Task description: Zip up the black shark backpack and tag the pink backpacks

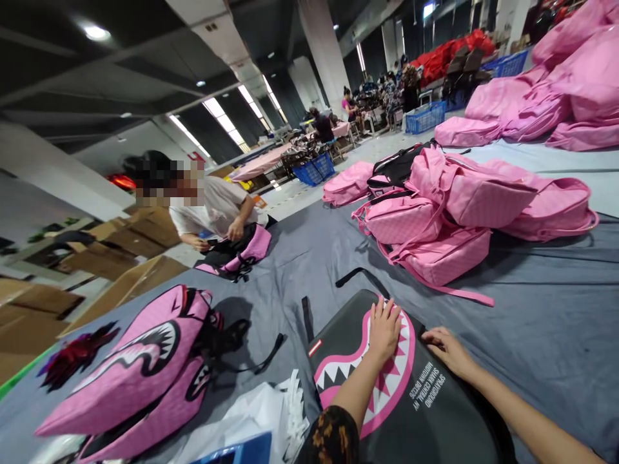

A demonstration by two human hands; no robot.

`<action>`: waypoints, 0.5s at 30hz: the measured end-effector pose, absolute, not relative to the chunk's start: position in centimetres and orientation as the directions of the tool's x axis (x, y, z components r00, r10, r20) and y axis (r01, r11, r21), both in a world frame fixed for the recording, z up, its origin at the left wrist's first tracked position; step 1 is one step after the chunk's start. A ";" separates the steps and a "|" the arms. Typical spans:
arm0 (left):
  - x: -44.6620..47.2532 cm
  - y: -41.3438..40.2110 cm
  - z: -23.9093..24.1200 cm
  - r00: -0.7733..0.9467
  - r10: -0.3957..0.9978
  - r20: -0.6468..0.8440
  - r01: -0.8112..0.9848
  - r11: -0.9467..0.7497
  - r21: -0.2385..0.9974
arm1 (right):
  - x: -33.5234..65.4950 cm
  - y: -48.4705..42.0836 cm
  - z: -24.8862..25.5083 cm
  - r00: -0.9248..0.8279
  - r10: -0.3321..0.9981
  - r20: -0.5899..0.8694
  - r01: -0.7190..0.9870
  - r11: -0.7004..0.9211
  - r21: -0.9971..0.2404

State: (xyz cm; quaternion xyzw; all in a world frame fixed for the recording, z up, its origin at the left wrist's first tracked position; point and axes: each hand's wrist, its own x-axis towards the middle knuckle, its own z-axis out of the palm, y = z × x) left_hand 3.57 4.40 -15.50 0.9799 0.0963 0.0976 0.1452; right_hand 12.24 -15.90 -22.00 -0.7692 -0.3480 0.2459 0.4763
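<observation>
A dark grey backpack (438,422) with a printed pink-and-white shark mouth and white lettering lies on the cloth-covered table in front of me. My left hand (385,330) rests flat on the shark-mouth print, its fingers stretched out. At the bag's right edge, my right hand (449,349) has its fingers bent around the side, gripping it. Black straps (362,276) stick out past the far end of the bag. To the left lies a pink shark-print backpack (145,361) with black straps.
Pink backpacks (435,219) are piled at the right, and more pink bags (546,96) lie behind them. White tags (293,412) and plastic wrap (251,415) are near my left arm. A co-worker (213,212) handles a pink-and-black bag (242,251) across the table. Cardboard boxes (130,238) stand left.
</observation>
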 end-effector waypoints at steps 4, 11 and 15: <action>3.8 4.5 -16.4 0.989 0.046 0.143 0.006 -0.963 0.270 | 13.5 -15.2 -20.9 0.529 0.848 0.040 0.535 -0.297 -0.791; 5.6 4.4 -20.5 0.928 -0.299 0.222 -0.353 -0.898 0.263 | 14.2 -13.4 -21.2 0.416 0.900 0.132 0.866 -0.347 -0.361; 5.8 5.5 -21.7 0.921 -0.267 0.282 -0.336 -0.913 0.233 | 14.8 -18.2 -22.1 0.246 0.942 0.227 0.968 -0.226 -0.108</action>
